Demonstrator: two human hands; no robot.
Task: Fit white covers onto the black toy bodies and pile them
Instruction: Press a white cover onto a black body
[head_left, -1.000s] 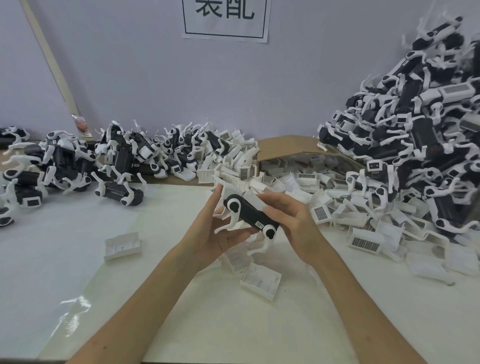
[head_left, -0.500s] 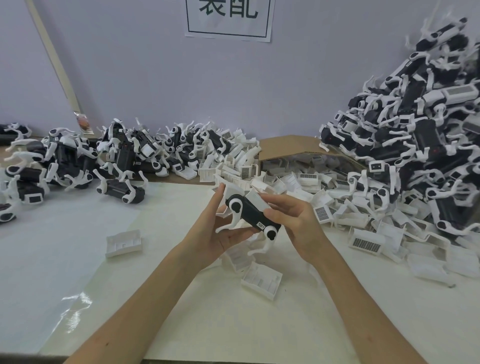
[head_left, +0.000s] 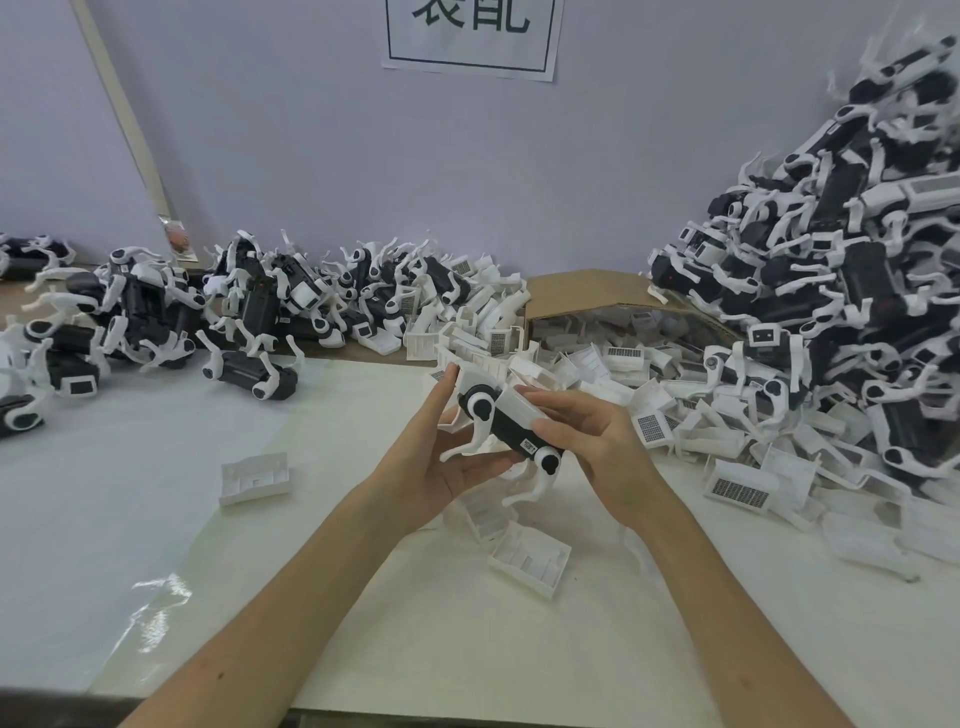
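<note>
At centre frame the black toy body (head_left: 511, 434) sits between both hands, with a white cover (head_left: 519, 407) lying along its back. The left hand (head_left: 447, 467) cradles the body from below, its fingers curled round it. The right hand (head_left: 597, 447) pinches the cover, fingers on top and thumb at the side.

Both parts look like light, stiff, smooth plastic. The thin legs seem breakable, so the trunk is the safer hold.

The table (head_left: 156, 545) is glossy white. 1 loose cover (head_left: 254, 478) lies at centre left. A cardboard box (head_left: 587, 291) and a tall toy heap (head_left: 841, 291) fill the right.
</note>
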